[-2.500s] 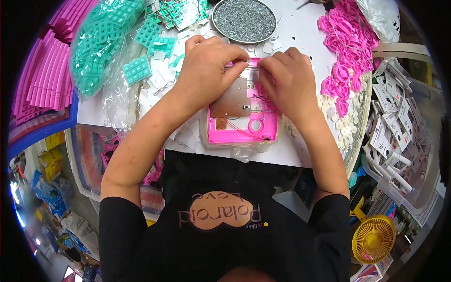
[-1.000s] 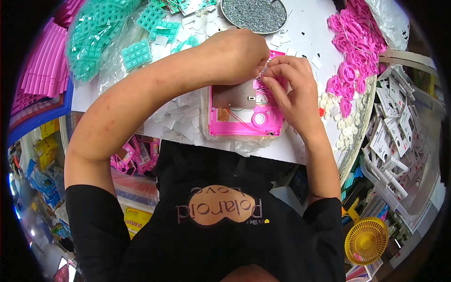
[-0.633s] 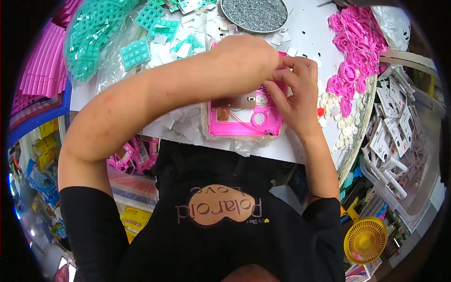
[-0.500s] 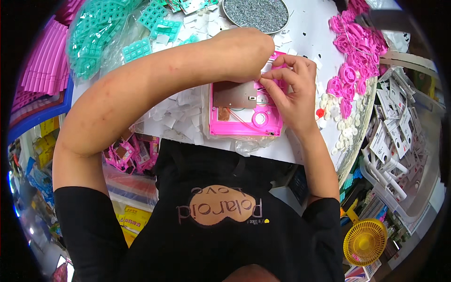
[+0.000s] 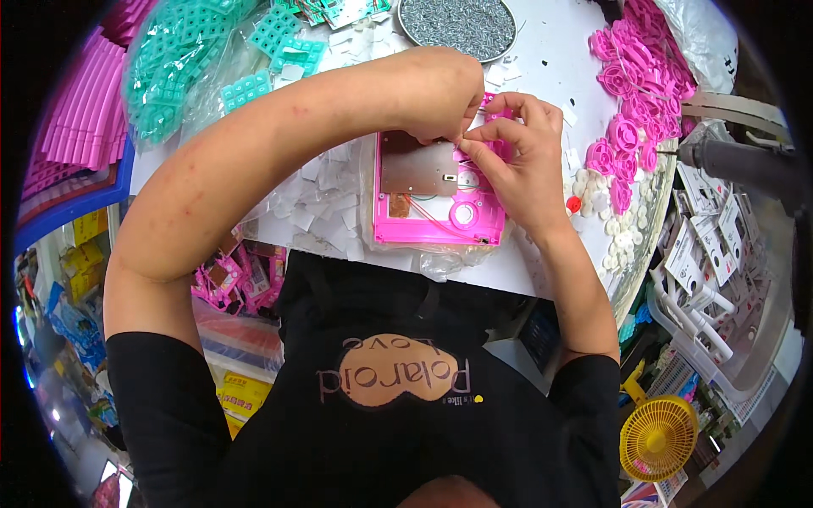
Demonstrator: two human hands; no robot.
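A pink plastic housing (image 5: 423, 230) lies on a clear plastic bag at the table's front edge. Inside it are a brown-grey flat board (image 5: 415, 173), thin red and green wires, a copper-coloured square (image 5: 399, 206) and a round pink ring (image 5: 463, 215). My left hand (image 5: 453, 95) reaches across from the left, curled closed over the housing's far part; most of its fingers are hidden. From the right, my right hand (image 5: 527, 157) meets it, thumb and forefinger pinched together beside the board's upper right corner. Whatever the fingertips hold is too small to make out.
Screws fill a round dish (image 5: 457, 30) at the back. Green keypads (image 5: 182, 72) sit bagged at the left, near paper scraps (image 5: 318, 207). Pink parts (image 5: 625, 135) and white buttons (image 5: 622, 241) lie right, beside a dark grey cylindrical tool (image 5: 737, 161).
Both hands stay together over the housing, shifted slightly left in the picture. The dark grey tool at the right now appears lower, nearer the pink parts.
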